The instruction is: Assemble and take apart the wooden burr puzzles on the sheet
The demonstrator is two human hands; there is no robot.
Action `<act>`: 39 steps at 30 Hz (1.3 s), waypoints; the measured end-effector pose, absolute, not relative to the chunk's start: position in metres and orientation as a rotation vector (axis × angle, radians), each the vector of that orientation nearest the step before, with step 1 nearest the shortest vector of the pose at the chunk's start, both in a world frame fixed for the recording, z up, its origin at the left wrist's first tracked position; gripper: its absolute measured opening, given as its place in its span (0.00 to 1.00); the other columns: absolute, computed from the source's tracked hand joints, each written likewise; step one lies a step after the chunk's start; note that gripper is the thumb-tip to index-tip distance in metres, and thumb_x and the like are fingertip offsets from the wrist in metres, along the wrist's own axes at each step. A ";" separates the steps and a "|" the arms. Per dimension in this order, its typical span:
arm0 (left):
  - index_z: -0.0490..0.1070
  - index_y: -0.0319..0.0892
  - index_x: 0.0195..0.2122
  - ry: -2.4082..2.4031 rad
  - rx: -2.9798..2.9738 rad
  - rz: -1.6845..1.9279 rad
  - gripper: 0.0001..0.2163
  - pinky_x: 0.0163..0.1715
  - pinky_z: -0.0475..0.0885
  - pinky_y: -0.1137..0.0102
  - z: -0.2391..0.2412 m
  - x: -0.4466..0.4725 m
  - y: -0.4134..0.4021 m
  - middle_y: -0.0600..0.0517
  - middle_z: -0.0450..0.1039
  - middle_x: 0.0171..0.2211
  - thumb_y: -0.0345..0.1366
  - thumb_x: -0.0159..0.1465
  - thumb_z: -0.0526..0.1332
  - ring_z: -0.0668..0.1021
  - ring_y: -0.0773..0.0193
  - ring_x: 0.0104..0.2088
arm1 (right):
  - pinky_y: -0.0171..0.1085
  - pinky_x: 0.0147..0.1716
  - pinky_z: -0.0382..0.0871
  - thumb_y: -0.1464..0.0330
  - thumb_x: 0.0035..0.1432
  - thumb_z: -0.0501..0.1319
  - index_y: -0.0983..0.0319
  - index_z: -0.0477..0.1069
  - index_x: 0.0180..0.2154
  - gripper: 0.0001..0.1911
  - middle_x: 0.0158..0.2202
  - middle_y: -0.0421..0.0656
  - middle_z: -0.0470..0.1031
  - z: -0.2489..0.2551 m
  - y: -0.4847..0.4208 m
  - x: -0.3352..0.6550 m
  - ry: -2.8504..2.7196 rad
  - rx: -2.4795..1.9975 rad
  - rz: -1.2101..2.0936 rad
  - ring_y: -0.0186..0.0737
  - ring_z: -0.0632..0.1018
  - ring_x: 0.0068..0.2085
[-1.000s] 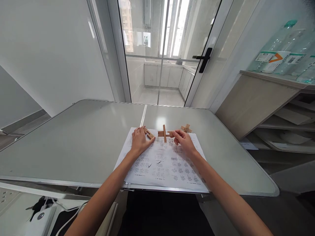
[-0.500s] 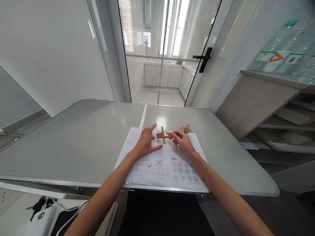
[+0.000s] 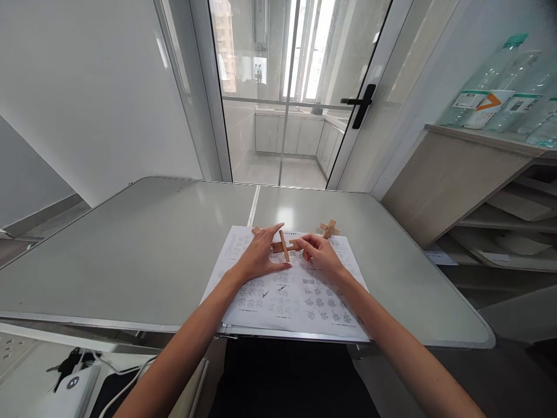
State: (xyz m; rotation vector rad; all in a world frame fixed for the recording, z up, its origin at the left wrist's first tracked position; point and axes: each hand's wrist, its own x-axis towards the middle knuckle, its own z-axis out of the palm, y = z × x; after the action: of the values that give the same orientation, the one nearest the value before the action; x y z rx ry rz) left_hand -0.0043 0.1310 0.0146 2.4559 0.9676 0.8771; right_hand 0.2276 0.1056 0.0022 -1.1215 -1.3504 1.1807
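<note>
Head view: my right hand (image 3: 321, 253), thumb and fingers pinched on the right end of one notched wooden bar (image 3: 293, 245); one slim wooden crosspiece (image 3: 284, 247), set across that bar, both above the upper part of the printed diagram sheet (image 3: 287, 299); my left hand (image 3: 257, 254), apart from the right, thumb and fingers spread about the crosspiece, its ends close to thumb and fingertip; whether they grip it, I cannot tell; one further wooden piece (image 3: 256, 230), mostly hidden behind my left hand; one wooden burr-type assembly (image 3: 329, 228), near the sheet's upper right corner, beyond my right hand; one pale grey table (image 3: 130, 249), under all these; one glazed door (image 3: 278, 139) with black lever handle (image 3: 362, 105), beyond; clear plastic bottles (image 3: 474, 98), on a shelf to the right.
</note>
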 end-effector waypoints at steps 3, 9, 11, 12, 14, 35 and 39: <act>0.52 0.52 0.73 0.944 2.467 0.872 0.49 0.60 0.68 0.47 0.016 -0.004 0.129 0.42 0.67 0.65 0.48 0.55 0.77 0.71 0.39 0.63 | 0.36 0.25 0.62 0.47 0.60 0.68 0.61 0.75 0.36 0.23 0.29 0.40 0.77 0.005 0.104 0.227 -1.375 -1.113 1.193 0.32 0.68 0.24; 0.52 0.52 0.71 0.925 2.497 0.897 0.46 0.61 0.69 0.47 0.016 -0.004 0.129 0.44 0.67 0.67 0.46 0.56 0.76 0.72 0.42 0.63 | 0.36 0.26 0.63 0.48 0.60 0.68 0.61 0.75 0.37 0.22 0.30 0.40 0.77 0.006 0.103 0.227 -1.375 -1.090 1.209 0.33 0.69 0.25; 0.53 0.52 0.71 0.925 2.501 0.905 0.45 0.61 0.69 0.48 0.015 -0.003 0.129 0.45 0.68 0.66 0.45 0.56 0.76 0.73 0.43 0.62 | 0.36 0.26 0.63 0.48 0.60 0.68 0.61 0.75 0.37 0.22 0.30 0.40 0.77 0.006 0.103 0.226 -1.372 -1.094 1.211 0.33 0.69 0.25; 0.53 0.52 0.71 0.928 2.501 0.906 0.45 0.61 0.69 0.48 0.015 -0.003 0.129 0.45 0.69 0.66 0.45 0.56 0.76 0.73 0.43 0.62 | 0.36 0.26 0.63 0.48 0.60 0.68 0.61 0.75 0.37 0.22 0.30 0.40 0.77 0.006 0.103 0.226 -1.371 -1.099 1.211 0.33 0.69 0.25; 0.54 0.51 0.70 0.934 2.499 0.902 0.44 0.60 0.70 0.48 0.015 -0.003 0.129 0.45 0.69 0.65 0.44 0.56 0.76 0.73 0.43 0.62 | 0.36 0.26 0.63 0.47 0.59 0.68 0.61 0.75 0.37 0.23 0.29 0.40 0.76 0.008 0.102 0.226 -1.373 -1.110 1.209 0.33 0.68 0.25; 0.59 0.49 0.64 0.972 2.508 0.950 0.39 0.56 0.72 0.53 0.016 -0.001 0.129 0.46 0.72 0.61 0.37 0.53 0.75 0.75 0.46 0.57 | 0.37 0.26 0.61 0.47 0.59 0.68 0.60 0.74 0.36 0.22 0.22 0.36 0.68 0.008 0.104 0.230 -1.366 -1.138 1.144 0.34 0.67 0.24; 0.59 0.49 0.64 0.999 2.495 0.963 0.39 0.55 0.72 0.54 0.016 -0.001 0.129 0.47 0.73 0.60 0.38 0.53 0.75 0.75 0.47 0.55 | 0.37 0.26 0.60 0.47 0.58 0.68 0.60 0.74 0.36 0.23 0.22 0.36 0.68 0.009 0.105 0.229 -1.354 -1.132 1.143 0.34 0.66 0.24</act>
State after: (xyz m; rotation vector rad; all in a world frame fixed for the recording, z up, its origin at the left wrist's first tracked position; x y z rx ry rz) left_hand -0.0006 0.1285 0.0157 2.4950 0.9994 0.9634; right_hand 0.2293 0.1049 0.0086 -1.1320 -1.3537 1.1432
